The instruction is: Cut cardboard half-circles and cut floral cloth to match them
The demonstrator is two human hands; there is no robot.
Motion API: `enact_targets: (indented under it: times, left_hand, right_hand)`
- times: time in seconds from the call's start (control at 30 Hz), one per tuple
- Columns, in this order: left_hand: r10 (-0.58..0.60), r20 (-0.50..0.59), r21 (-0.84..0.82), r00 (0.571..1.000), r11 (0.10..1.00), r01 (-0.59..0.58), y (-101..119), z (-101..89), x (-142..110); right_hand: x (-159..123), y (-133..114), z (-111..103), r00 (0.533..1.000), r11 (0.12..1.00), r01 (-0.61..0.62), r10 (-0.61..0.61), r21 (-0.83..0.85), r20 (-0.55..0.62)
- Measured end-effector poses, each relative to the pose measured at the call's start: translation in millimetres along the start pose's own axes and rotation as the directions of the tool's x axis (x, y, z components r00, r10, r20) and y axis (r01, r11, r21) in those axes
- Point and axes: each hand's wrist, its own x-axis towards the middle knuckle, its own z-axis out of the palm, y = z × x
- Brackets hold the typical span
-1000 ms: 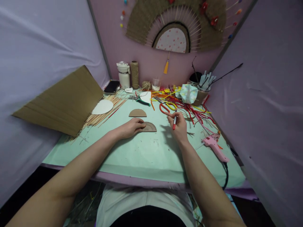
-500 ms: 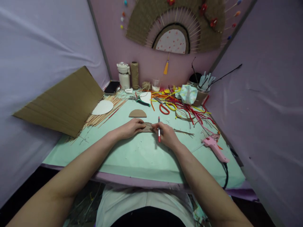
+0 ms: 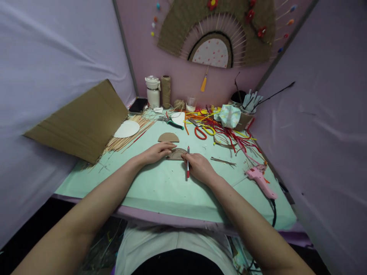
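Observation:
A see-through protractor (image 3: 177, 154) lies over a brown half-round cardboard piece on the table. My left hand (image 3: 157, 152) is at its left end, thumb and fingertips on the edge, index finger stretched along the curved top. At the right end, the fingertips of my right hand (image 3: 199, 164) touch the protractor. That hand is closed around a slim pencil (image 3: 188, 168) with red ends and a pale middle, which stands upright in view. Just behind lies another cardboard half-circle (image 3: 168, 137).
Scissors (image 3: 200, 133), green-handled pliers (image 3: 175, 124) and coloured pipe cleaners (image 3: 223, 128) lie farther back. A pink glue gun (image 3: 261, 182) is at right, twigs (image 3: 223, 161) beside my right hand. Thin sticks (image 3: 126, 139) and a big cardboard sheet (image 3: 83, 122) are at left.
My left hand has shifted slightly left along the protractor, so more of it shows. The right hand has turned a little, and the pencil has moved left and toward me.

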Motion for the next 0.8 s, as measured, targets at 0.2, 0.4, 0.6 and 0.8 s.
enact_targets:
  times: [0.2, 0.4, 0.6, 0.8]
  left_hand:
    - [-0.011, -0.158, -0.014, 0.987, 1.0, 0.009, -6, -4.5, -1]
    - [0.17, -0.05, 0.1, 0.984, 0.981, -0.165, -1, 7.6, 4]
    - [0.132, 0.119, 0.263, 0.984, 0.951, -0.16, 9, 10.5, 4]
    - [0.112, 0.157, 0.359, 0.981, 0.919, -0.163, 18, 8.9, 2]
  right_hand:
    - [-1, 1, 2, 0.999, 0.998, -0.036, 0.037, 0.057, -0.018]
    - [-1, 0, 1, 1.0, 1.0, -0.013, 0.013, 0.009, -0.007]
    - [0, 0, 0, 1.0, 1.0, -0.001, 0.001, 0.012, -0.019]
    - [-3, -3, 2, 0.987, 0.982, -0.06, 0.085, 0.176, -0.14]
